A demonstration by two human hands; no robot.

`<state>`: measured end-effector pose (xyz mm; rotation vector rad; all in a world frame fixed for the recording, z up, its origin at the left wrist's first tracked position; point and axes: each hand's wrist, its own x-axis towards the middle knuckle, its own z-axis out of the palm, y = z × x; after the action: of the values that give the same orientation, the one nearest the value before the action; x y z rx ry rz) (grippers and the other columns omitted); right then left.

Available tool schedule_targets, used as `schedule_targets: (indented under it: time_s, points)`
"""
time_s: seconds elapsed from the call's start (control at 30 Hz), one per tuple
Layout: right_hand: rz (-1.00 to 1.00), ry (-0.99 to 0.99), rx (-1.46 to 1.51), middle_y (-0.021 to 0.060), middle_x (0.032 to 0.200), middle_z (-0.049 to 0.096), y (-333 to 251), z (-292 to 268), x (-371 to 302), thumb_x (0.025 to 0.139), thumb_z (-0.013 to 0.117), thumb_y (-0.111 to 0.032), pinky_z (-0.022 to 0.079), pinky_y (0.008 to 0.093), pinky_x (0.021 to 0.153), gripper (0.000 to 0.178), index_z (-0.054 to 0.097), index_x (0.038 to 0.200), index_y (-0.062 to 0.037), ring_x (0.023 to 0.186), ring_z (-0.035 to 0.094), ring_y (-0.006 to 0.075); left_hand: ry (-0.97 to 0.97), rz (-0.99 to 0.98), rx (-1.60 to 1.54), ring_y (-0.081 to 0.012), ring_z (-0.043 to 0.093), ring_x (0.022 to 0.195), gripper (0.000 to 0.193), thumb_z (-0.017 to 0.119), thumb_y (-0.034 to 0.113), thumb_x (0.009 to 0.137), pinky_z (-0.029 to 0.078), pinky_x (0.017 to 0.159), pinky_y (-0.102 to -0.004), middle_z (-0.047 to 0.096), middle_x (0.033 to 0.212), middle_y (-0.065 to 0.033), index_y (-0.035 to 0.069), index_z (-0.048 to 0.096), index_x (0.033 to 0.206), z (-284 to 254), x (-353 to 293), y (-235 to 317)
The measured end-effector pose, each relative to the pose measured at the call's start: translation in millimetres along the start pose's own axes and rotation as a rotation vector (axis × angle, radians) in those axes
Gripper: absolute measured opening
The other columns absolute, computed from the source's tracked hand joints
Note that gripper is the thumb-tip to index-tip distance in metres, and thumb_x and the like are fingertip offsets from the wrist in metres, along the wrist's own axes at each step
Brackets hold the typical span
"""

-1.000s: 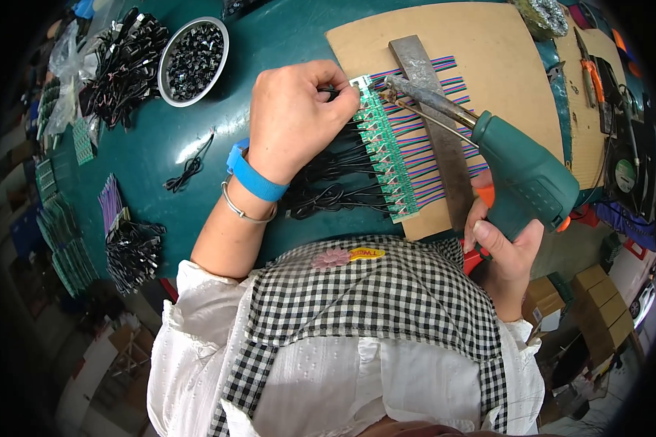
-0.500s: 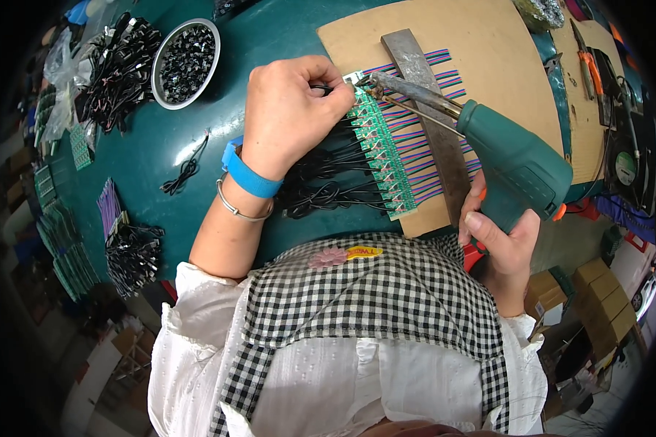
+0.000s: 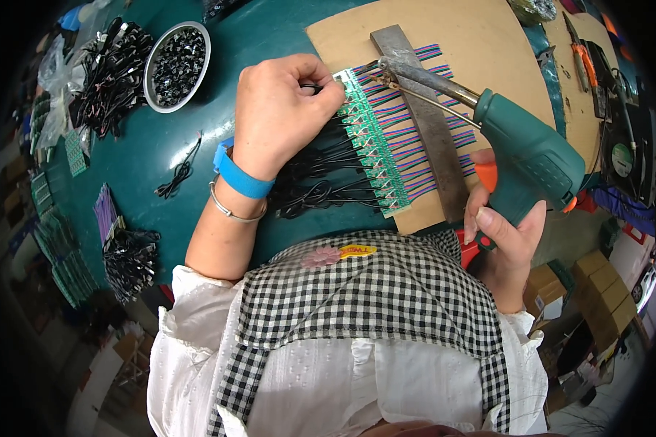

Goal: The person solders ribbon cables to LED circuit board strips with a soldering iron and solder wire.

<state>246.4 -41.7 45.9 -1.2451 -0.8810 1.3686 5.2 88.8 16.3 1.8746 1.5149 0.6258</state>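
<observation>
My left hand point(image 3: 284, 102) pinches a black cable point(image 3: 311, 87) at the far end of a green circuit board strip point(image 3: 372, 146). In my right hand point(image 3: 510, 229) is a green soldering gun point(image 3: 532, 156), its fingers wrapped round the handle. The gun's metal tip points left and hangs over the coloured wires, a little right of the board's far end. Black cables point(image 3: 324, 193) run from the strip's left side. Striped wires point(image 3: 407, 142) leave its right side and pass under a flat metal bar point(image 3: 430, 124), all on a cardboard sheet point(image 3: 503, 58).
A metal bowl of small black parts point(image 3: 210, 65) stands at the back left beside a heap of black cables point(image 3: 113, 80). A loose cable point(image 3: 176, 175) and a purple-wired bundle point(image 3: 127, 255) lie left. Orange-handled pliers point(image 3: 582, 62) rest far right, above cardboard boxes point(image 3: 598, 291).
The soldering gun's tip has drawn back to the right, away from the board's end and my left fingers. My left hand still pinches the cable there. The whole view has shifted slightly.
</observation>
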Motion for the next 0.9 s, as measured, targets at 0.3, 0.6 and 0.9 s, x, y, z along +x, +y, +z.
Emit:
schedule_targets:
  time_s: [0.3,0.6,0.9]
  points:
    - [-0.039,-0.056,0.066,0.0272,0.120,0.051,1.2,-9.7,-3.9,0.076,0.067,0.000,0.050,0.0249,0.047,0.063,0.036,0.130,0.0097,0.061,0.057,0.0172,0.069,0.156,0.085,-0.0212,0.057,0.049,0.011,0.072,0.014,0.072,0.044,0.047,-0.0322,0.060,0.058,-0.0084,0.004,0.068,0.074,-1.9,-11.9,1.9]
    - [-0.054,-0.118,0.045,0.0281,0.118,0.051,6.8,-13.1,-10.0,0.077,0.067,0.003,0.049,0.0249,0.047,0.060,0.038,0.128,0.0105,0.060,0.057,0.0168,0.109,0.197,0.092,-0.0060,0.038,0.046,0.013,0.074,0.012,0.076,0.033,0.044,-0.0225,0.046,0.050,-0.0011,0.001,0.067,0.076,2.3,-13.0,-2.9]
    - [0.014,-0.118,0.024,0.0273,0.117,0.052,7.5,-12.4,-10.4,0.076,0.067,0.004,0.049,0.0241,0.047,0.059,0.039,0.128,0.0104,0.060,0.057,0.0163,0.158,0.128,0.062,-0.0208,0.057,0.047,0.012,0.073,0.015,0.072,0.044,0.045,-0.0319,0.060,0.057,-0.0076,0.006,0.067,0.072,8.5,-17.5,-3.2]
